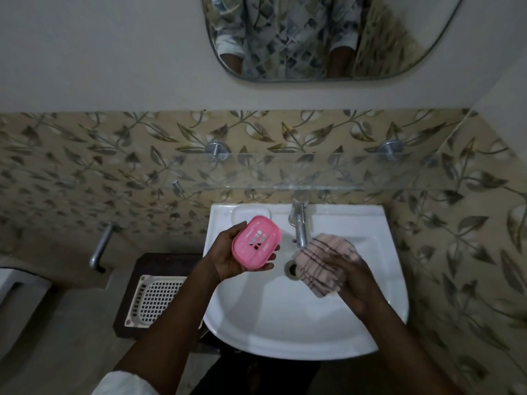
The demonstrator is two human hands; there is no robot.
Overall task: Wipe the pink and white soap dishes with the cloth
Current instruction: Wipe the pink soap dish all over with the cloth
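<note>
- A metal wall pipe (pixel 99 246) is jutting out at far left, beside a white lattice tray (pixel 155 302) that is lying on a dark stand (pixel 134 280) next to the basin.
- The left hand (pixel 228 260) is reaching in over the basin's left rim and gripping the pink soap dish (pixel 256 245). Its thumb is hooking the upper edge and its fingers are curling round the underside.
- The pink soap dish is being held in the air, tilted, with its slotted face turned up toward the camera.
- The white soap dish (pixel 251 213) is sitting on the back-left ledge of the white basin (pixel 285 337), just behind the pink one and partly hidden by it.
- A chrome tap (pixel 299 223) is standing at the back centre, its spout pointing down toward the drain (pixel 292 269).
- The cloth (pixel 322 263), pale pink with dark stripes, is hanging bunched over the bowl just right of the spout and apart from the pink dish.
- The right hand (pixel 353 283) is clasping the cloth from the right. Motion blur is smearing the fingers, so their exact lie is unclear.
- A glass shelf (pixel 313 172) is running along the leaf-patterned tiles above, under a mirror (pixel 399 52).
</note>
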